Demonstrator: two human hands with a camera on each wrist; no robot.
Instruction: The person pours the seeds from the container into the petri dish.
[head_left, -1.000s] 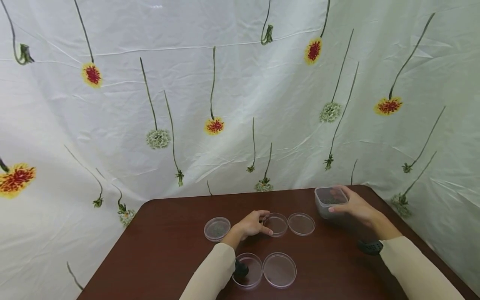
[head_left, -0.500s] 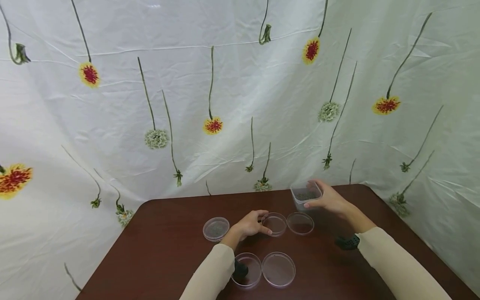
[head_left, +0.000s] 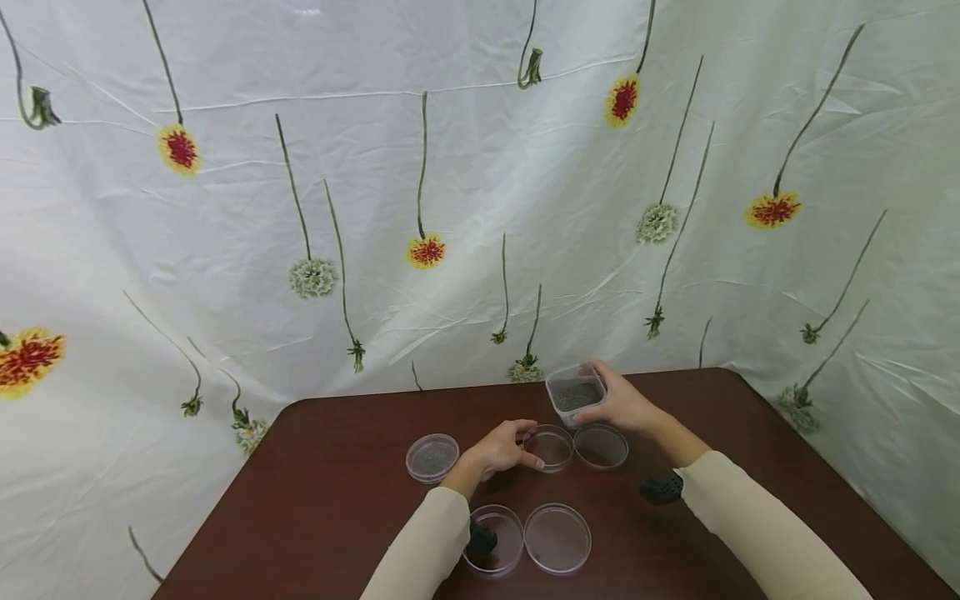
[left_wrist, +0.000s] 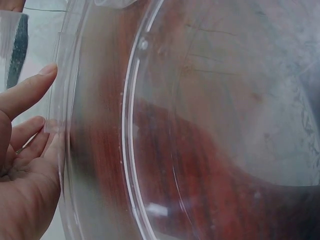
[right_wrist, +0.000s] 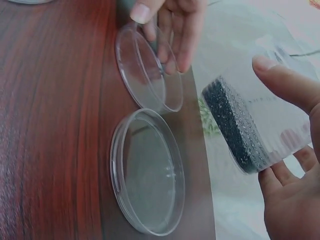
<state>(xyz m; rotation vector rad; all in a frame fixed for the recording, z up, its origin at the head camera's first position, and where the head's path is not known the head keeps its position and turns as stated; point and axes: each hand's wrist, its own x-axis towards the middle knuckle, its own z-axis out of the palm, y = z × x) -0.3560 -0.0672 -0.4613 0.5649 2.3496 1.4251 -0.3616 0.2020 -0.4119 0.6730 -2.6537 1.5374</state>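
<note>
Clear tub (head_left: 570, 418), with dark grains inside: in the head view it is at two o'clock from the left hand (head_left: 498, 447), just beyond the far pair of dishes. A second ago it was near the table's (head_left: 675, 533) right end; the right hand (head_left: 617, 404) has brought it across, gripping it by the sides, and its mouth now shows more of the grains. The left hand has stayed put, thumb and fingers holding the held dish (head_left: 550, 456) by its rim; the second dish (head_left: 602, 450) sits beside it at three o'clock. This puts tub and held dish close together, I judge, so both hands work in one spot.

In the left wrist view, the left hand at nine o'clock touches clear plastic; whose large rim fills the middle I cannot tell.

In the right wrist view, the tub is at three o'clock, apart from both dishes, gripped between thumb and fingers; the held dish lies at twelve
</note>
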